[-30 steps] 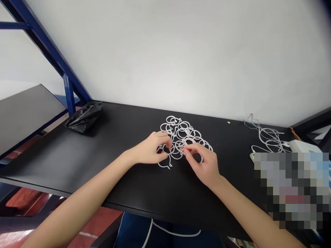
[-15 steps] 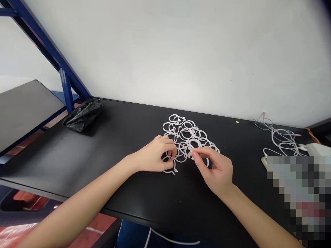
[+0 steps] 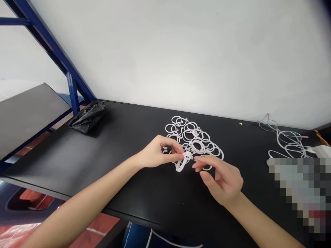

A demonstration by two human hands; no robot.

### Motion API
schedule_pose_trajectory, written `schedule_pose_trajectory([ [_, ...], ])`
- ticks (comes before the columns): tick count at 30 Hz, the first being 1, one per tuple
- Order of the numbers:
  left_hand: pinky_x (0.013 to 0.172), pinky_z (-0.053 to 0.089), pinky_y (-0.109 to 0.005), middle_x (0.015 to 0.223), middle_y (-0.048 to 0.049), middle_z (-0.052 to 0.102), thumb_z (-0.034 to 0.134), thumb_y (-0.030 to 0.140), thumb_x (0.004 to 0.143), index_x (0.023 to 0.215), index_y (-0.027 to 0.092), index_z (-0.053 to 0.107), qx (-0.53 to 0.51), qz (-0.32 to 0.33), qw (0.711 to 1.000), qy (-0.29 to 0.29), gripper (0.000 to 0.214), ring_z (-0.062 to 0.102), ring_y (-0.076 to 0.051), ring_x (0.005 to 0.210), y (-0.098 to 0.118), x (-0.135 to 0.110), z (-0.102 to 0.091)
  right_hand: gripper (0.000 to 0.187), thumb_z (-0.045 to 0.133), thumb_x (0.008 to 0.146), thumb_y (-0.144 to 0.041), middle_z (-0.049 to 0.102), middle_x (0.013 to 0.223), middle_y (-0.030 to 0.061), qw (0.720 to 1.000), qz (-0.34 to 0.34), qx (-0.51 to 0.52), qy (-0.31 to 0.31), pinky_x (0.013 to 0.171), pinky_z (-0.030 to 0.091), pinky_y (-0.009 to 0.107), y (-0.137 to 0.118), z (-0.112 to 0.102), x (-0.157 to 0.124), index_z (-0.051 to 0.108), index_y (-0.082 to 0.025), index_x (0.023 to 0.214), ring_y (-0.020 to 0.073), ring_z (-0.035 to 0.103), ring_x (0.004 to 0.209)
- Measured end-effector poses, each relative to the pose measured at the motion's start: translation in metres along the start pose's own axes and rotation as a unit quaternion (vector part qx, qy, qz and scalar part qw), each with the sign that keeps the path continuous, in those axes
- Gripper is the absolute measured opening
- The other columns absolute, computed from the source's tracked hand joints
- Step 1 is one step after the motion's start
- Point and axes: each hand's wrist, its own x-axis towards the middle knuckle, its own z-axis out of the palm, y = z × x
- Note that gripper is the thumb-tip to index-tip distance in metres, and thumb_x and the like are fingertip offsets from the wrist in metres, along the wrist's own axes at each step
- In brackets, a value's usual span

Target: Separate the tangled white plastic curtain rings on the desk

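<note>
My left hand [image 3: 165, 151] pinches a white plastic curtain ring [image 3: 181, 165] between thumb and fingertips, tilted up just above the black table [image 3: 144, 193]. Whether it is one ring or more I cannot tell. My right hand [image 3: 219, 175] is close by on the right, thumb and fingers apart, fingertips near the ring's clip end. Behind both hands lies a loose pile of several white rings [image 3: 190, 134] with small eyelets, some overlapping. My left fingers hide part of the pile's near left side.
A crumpled black plastic bag [image 3: 89, 117] lies at the table's far left, by a blue metal frame [image 3: 73, 93]. Tangled white cables [image 3: 287, 141] and a white box [image 3: 323, 151] are at the right. A yellow scrap [image 3: 240, 123] lies near the wall.
My left hand has moved right and now grips a ring raised from the pile. My right hand has drawn back slightly to the right, and its thumb and fingers have opened.
</note>
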Motion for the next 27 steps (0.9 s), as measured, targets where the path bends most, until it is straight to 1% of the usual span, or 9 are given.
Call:
schedule_pose_trajectory([
  [3, 0.064, 0.048, -0.026, 0.073, -0.0038, 0.069, 0.072, 0.024, 0.077, 0.078, 0.013, 0.072, -0.008, 0.01, 0.998, 0.055, 0.011, 0.057, -0.012, 0.065, 0.003, -0.002, 0.01, 0.023, 0.063, 0.087, -0.021, 0.071, 0.071, 0.0018, 1.0, -0.02, 0.014, -0.007, 0.051, 0.057, 0.026, -0.006, -0.001, 0.002, 0.067, -0.023, 0.109, 0.0149, 0.066, 0.056],
  [6, 0.064, 0.048, -0.025, 0.074, -0.004, 0.069, 0.071, 0.021, 0.077, 0.077, 0.013, 0.071, 0.015, 0.035, 0.993, 0.116, 0.008, 0.056, -0.011, 0.066, 0.005, -0.005, 0.023, 0.021, 0.065, 0.083, -0.011, 0.067, 0.065, -0.0001, 1.0, -0.027, 0.01, 0.005, 0.047, 0.053, 0.023, -0.013, 0.001, 0.003, 0.068, -0.021, 0.102, 0.0125, 0.063, 0.052],
  [8, 0.065, 0.048, -0.025, 0.073, -0.0035, 0.068, 0.07, 0.018, 0.077, 0.076, 0.013, 0.07, 0.029, 0.055, 0.987, 0.147, 0.006, 0.056, -0.011, 0.067, 0.004, -0.007, 0.029, 0.022, 0.064, 0.081, -0.004, 0.064, 0.061, -0.0021, 1.0, -0.016, -0.012, 0.015, 0.046, 0.05, 0.02, -0.017, 0.003, 0.003, 0.068, -0.021, 0.095, 0.0102, 0.059, 0.05],
  [11, 0.066, 0.047, -0.026, 0.071, -0.0028, 0.068, 0.07, 0.017, 0.078, 0.075, 0.014, 0.069, 0.048, 0.078, 0.978, 0.187, 0.004, 0.055, -0.011, 0.066, 0.002, -0.008, 0.032, 0.02, 0.065, 0.081, -0.004, 0.062, 0.06, -0.0034, 1.0, 0.011, -0.011, 0.015, 0.046, 0.048, 0.021, -0.018, 0.006, 0.0, 0.067, -0.021, 0.09, 0.0096, 0.058, 0.049],
  [15, 0.069, 0.046, -0.029, 0.067, -0.0014, 0.067, 0.069, 0.016, 0.08, 0.075, 0.015, 0.069, 0.093, 0.13, 0.963, 0.215, 0.005, 0.054, -0.011, 0.063, 0.002, -0.008, 0.031, 0.018, 0.066, 0.081, -0.004, 0.06, 0.059, -0.0037, 0.999, 0.037, 0.019, -0.004, 0.047, 0.047, 0.021, -0.018, 0.008, -0.002, 0.064, -0.02, 0.088, 0.0094, 0.057, 0.049],
  [19, 0.073, 0.046, -0.032, 0.066, -0.0006, 0.066, 0.067, 0.016, 0.082, 0.078, 0.016, 0.068, 0.159, 0.2, 0.942, 0.217, 0.005, 0.056, -0.011, 0.062, 0.001, -0.007, 0.03, 0.014, 0.063, 0.084, -0.005, 0.058, 0.058, -0.0041, 0.997, 0.051, 0.039, -0.044, 0.048, 0.046, 0.021, -0.018, 0.009, -0.003, 0.062, -0.019, 0.084, 0.0082, 0.054, 0.048],
  [21, 0.076, 0.047, -0.033, 0.072, -0.0014, 0.069, 0.064, 0.013, 0.083, 0.085, 0.016, 0.068, 0.219, 0.248, 0.917, 0.221, 0.005, 0.059, -0.013, 0.067, -0.001, -0.007, 0.03, 0.013, 0.061, 0.086, -0.006, 0.057, 0.058, -0.0044, 0.995, 0.064, 0.045, -0.056, 0.049, 0.046, 0.021, -0.018, 0.009, -0.004, 0.061, -0.019, 0.084, 0.008, 0.054, 0.049],
  [24, 0.082, 0.049, -0.039, 0.093, -0.0069, 0.072, 0.052, 0.013, 0.086, 0.108, 0.016, 0.064, 0.304, 0.33, 0.865, 0.226, 0.025, 0.064, -0.018, 0.081, -0.006, -0.008, 0.031, 0.012, 0.06, 0.087, -0.007, 0.056, 0.059, -0.0049, 0.994, 0.077, 0.047, -0.055, 0.05, 0.047, 0.02, -0.016, 0.009, -0.005, 0.061, -0.019, 0.085, 0.0077, 0.055, 0.05],
  [27, 0.086, 0.051, -0.043, 0.114, -0.0163, 0.067, 0.047, 0.026, 0.087, 0.13, 0.012, 0.052, 0.305, 0.379, 0.848, 0.21, 0.045, 0.064, -0.025, 0.099, -0.009, -0.009, 0.033, 0.011, 0.06, 0.087, -0.008, 0.055, 0.059, -0.0054, 0.994, 0.086, 0.048, -0.055, 0.049, 0.046, 0.02, -0.014, 0.008, -0.006, 0.061, -0.019, 0.085, 0.007, 0.055, 0.049],
])
